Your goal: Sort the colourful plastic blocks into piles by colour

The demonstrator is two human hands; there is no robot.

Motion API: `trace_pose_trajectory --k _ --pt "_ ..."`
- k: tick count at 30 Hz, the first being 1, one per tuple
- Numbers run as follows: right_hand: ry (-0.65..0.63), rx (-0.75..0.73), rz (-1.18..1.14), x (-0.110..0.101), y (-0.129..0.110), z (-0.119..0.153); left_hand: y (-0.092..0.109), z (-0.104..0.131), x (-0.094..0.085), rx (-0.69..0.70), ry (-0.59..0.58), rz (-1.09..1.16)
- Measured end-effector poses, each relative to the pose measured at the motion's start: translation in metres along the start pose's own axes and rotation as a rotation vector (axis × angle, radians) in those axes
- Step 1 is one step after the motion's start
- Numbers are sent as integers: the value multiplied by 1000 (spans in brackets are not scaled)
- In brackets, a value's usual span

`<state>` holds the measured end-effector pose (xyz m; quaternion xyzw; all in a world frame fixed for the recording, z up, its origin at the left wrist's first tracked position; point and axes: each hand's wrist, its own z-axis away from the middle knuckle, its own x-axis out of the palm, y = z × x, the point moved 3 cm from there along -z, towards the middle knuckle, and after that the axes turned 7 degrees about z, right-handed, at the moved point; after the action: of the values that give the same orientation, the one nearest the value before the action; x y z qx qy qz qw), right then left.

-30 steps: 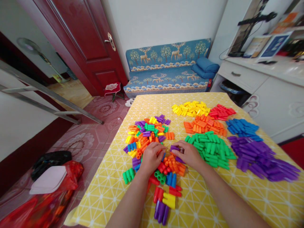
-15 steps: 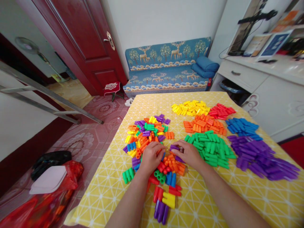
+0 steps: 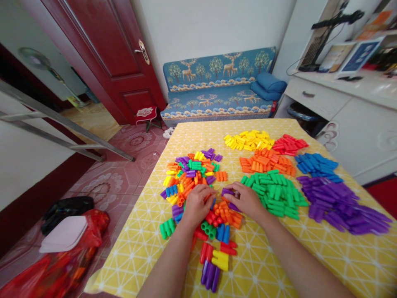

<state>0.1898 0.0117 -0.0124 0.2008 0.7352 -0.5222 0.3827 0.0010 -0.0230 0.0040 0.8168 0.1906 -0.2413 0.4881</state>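
Observation:
Over the mixed heap of coloured plastic tube-shaped building blocks (image 3: pixel 194 166), my left hand (image 3: pixel 199 203) has its fingers curled down. Orange and blue show by its fingertips, but what it grips is hidden. My right hand (image 3: pixel 246 200) is closed at the thumb and fingers around a purple block (image 3: pixel 227 191). Orange blocks (image 3: pixel 226 213) lie just below, between the hands. Nearer to me are green tube blocks (image 3: pixel 209 230), a yellow block (image 3: pixel 220 260) and a purple block with several prongs (image 3: pixel 210 276). A green pile (image 3: pixel 276 192) lies right beside my right hand.
Sorted piles of yellow (image 3: pixel 249 140), red (image 3: pixel 290 145), orange (image 3: pixel 267 162), blue (image 3: pixel 316 167) and purple blocks (image 3: pixel 341 205) lie on the patterned yellow tablecloth (image 3: pixel 133 258). A blue sofa (image 3: pixel 217 99) stands behind; a white cabinet (image 3: pixel 356 124) is at the right.
Both hands stay in almost the same place with the same grip. The view has shifted very slightly; no block has clearly moved.

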Motion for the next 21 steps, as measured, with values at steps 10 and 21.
trace_pose_trajectory --k 10,21 --pt "4 3 6 0 0 0 0 0 0 4 -5 -2" --pt "13 -12 2 0 -1 1 -1 0 0 7 -5 -2"
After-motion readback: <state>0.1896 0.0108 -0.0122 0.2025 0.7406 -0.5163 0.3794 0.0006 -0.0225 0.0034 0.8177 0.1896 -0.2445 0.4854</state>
